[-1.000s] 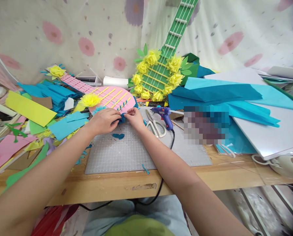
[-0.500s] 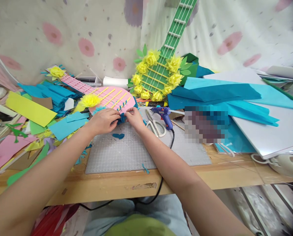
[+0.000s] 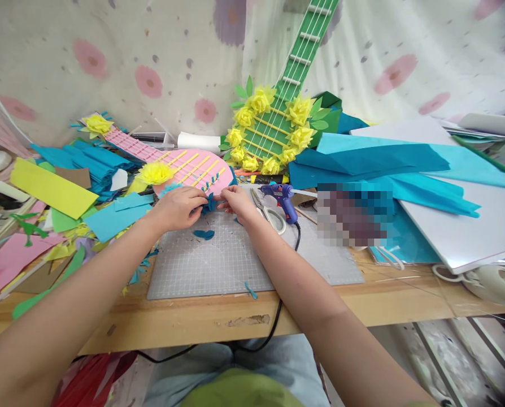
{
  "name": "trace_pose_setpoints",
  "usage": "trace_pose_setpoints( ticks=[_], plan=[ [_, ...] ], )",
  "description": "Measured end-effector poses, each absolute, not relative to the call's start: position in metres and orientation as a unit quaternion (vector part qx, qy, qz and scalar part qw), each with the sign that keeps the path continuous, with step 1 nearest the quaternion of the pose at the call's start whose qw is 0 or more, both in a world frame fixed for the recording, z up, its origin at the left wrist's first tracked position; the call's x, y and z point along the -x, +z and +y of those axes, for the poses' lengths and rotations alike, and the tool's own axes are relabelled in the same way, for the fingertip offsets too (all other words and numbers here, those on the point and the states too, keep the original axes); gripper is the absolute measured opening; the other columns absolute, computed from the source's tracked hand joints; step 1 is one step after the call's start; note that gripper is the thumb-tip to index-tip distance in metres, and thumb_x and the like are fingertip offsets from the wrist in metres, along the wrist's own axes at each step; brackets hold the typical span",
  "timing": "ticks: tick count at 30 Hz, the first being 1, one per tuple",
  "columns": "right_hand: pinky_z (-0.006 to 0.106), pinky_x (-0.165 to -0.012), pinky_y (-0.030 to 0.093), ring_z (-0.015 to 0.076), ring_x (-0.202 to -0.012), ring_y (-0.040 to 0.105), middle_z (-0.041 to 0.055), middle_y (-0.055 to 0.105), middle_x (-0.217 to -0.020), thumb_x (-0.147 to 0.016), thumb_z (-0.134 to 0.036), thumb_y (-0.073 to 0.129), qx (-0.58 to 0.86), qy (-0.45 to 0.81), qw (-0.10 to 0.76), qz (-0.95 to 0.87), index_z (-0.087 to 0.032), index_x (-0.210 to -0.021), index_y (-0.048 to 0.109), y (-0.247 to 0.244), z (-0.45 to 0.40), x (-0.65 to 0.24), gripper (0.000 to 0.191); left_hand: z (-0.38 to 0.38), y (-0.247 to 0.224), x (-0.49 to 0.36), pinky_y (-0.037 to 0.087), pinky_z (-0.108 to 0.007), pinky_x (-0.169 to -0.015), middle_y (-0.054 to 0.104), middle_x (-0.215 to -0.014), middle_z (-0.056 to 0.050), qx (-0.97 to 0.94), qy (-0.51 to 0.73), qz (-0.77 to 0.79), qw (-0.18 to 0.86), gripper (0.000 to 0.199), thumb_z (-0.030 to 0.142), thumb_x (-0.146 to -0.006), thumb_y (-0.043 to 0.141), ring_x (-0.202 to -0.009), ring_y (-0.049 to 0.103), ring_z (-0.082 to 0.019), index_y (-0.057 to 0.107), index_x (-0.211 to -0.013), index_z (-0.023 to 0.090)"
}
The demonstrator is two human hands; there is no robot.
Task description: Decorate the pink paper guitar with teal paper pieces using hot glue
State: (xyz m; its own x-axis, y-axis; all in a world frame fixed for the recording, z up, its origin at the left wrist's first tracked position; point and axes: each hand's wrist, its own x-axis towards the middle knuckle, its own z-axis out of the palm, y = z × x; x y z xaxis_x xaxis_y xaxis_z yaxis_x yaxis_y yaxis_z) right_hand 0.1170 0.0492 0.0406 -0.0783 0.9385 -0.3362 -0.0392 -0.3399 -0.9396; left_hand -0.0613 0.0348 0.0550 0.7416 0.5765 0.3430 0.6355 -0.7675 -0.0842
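A pink paper guitar [image 3: 215,165] with yellow strips and yellow flowers lies slanted at the back of the grey cutting mat [image 3: 210,265]. At its near edge, my left hand [image 3: 182,208] has its fingers closed on a dark blue paper flower [image 3: 210,203]. My right hand [image 3: 235,203] is just right of that flower, fingers bent together; whether anything is pinched in them is too small to tell. Loose blue petals [image 3: 204,234] lie on the mat below the hands.
Scissors [image 3: 273,217] and a blue glue gun [image 3: 284,202] with a black cord lie right of my right hand. Behind stands a green paper guitar [image 3: 263,135]. Paper scraps [image 3: 53,186] crowd the left; blue sheets [image 3: 371,161] lie right.
My right hand has shifted slightly right, away from the blue flower, covering part of the scissors. My left hand has stayed in place.
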Motion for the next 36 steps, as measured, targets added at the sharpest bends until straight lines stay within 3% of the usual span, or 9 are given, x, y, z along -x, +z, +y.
trace_pose_setpoints(
  ticks=[7,12,18,28,36],
  plan=[
    [0.016,-0.038,0.034,0.0033,-0.036,0.043,-0.0072,0.057,-0.063,-0.081,-0.014,0.047,0.552,0.565,0.397,-0.468,-0.021,-0.077,0.040,0.035,0.051,-0.108,0.011,0.034,0.056,0.061,0.050,-0.038,-0.085,0.068,-0.103,-0.009,0.928,-0.146,-0.331,0.091,0.027,0.018,-0.079,0.046,-0.095,0.063,-0.022,0.070,-0.092,0.017],
    [0.017,-0.040,0.036,0.0050,-0.037,0.045,-0.0083,0.056,-0.061,-0.080,-0.015,0.048,0.543,0.552,0.397,-0.492,-0.022,-0.081,0.039,0.030,0.053,-0.108,0.011,0.034,0.057,0.061,0.051,-0.038,-0.085,0.068,-0.104,-0.009,0.927,-0.144,-0.329,0.104,0.027,0.018,-0.080,0.046,-0.094,0.063,-0.023,0.070,-0.092,0.017],
    [0.019,-0.040,0.038,0.0053,-0.037,0.046,-0.0056,0.065,-0.073,-0.077,-0.017,0.047,0.568,0.501,0.398,-0.517,-0.022,-0.080,0.040,0.027,0.056,-0.114,0.009,0.033,0.059,0.059,0.051,-0.039,-0.086,0.068,-0.103,-0.009,0.926,-0.153,-0.334,0.090,0.028,0.018,-0.079,0.047,-0.094,0.063,-0.022,0.071,-0.092,0.019],
    [0.018,-0.040,0.036,0.0050,-0.037,0.048,-0.0047,0.067,-0.072,-0.075,-0.015,0.046,0.568,0.523,0.399,-0.495,-0.022,-0.077,0.040,0.028,0.055,-0.115,0.009,0.032,0.063,0.061,0.050,-0.038,-0.086,0.069,-0.102,-0.008,0.921,-0.165,-0.339,0.095,0.029,0.019,-0.079,0.045,-0.096,0.064,-0.023,0.070,-0.093,0.019],
    [0.019,-0.041,0.035,0.0049,-0.039,0.045,-0.0034,0.067,-0.076,-0.075,-0.015,0.044,0.574,0.514,0.417,-0.482,-0.022,-0.077,0.039,0.039,0.052,-0.124,0.009,0.017,0.056,0.067,0.048,-0.037,-0.092,0.066,-0.109,-0.008,0.780,-0.361,-0.491,0.143,0.033,0.013,-0.079,0.044,-0.104,0.061,-0.022,0.063,-0.105,0.019]
  ],
)
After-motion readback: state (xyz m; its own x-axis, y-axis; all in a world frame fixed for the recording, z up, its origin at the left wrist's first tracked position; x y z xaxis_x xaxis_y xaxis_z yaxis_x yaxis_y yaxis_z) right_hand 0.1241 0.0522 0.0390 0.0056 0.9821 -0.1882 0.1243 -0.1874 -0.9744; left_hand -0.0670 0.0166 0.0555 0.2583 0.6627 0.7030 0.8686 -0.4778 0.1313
